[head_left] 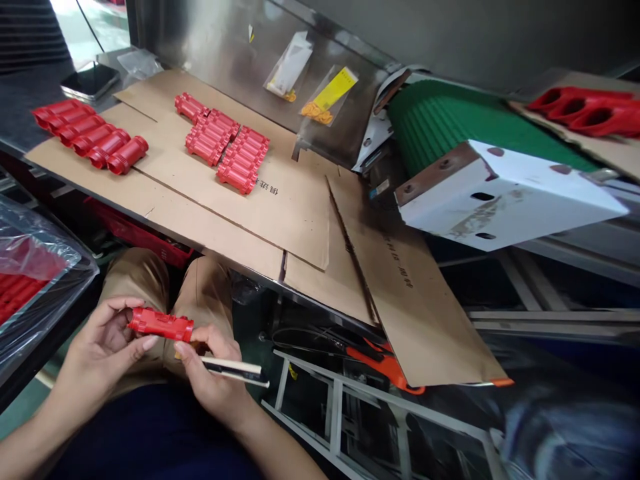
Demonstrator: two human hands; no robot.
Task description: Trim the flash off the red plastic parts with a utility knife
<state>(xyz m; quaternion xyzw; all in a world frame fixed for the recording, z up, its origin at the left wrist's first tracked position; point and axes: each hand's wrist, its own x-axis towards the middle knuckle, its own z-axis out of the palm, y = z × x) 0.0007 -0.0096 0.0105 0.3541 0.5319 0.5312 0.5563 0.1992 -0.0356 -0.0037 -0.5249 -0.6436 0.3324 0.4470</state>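
Note:
Over my lap, my left hand [107, 347] grips one end of a ribbed red plastic tube [163, 325] between thumb and fingers. The tube lies roughly level. At its other end, my right hand [215, 373] is closed around a slim tool with a cream-and-black handle [237, 369], which sticks out to the right; its working tip is hidden by the fingers and tube. On the cardboard-covered bench, a row of similar red tubes [127, 155] lies at the left. A tight cluster of ribbed red tubes [243, 160] sits farther back in the middle.
Cardboard sheets [215, 223] cover the bench. A green conveyor belt [440, 123] with a white metal end plate [505, 200] juts in from the right. Bags with orange pieces [320, 110] hang on the metal panel. Orange-handled scissors [385, 367] lie below; a plastic-lined bin [45, 280] stands left.

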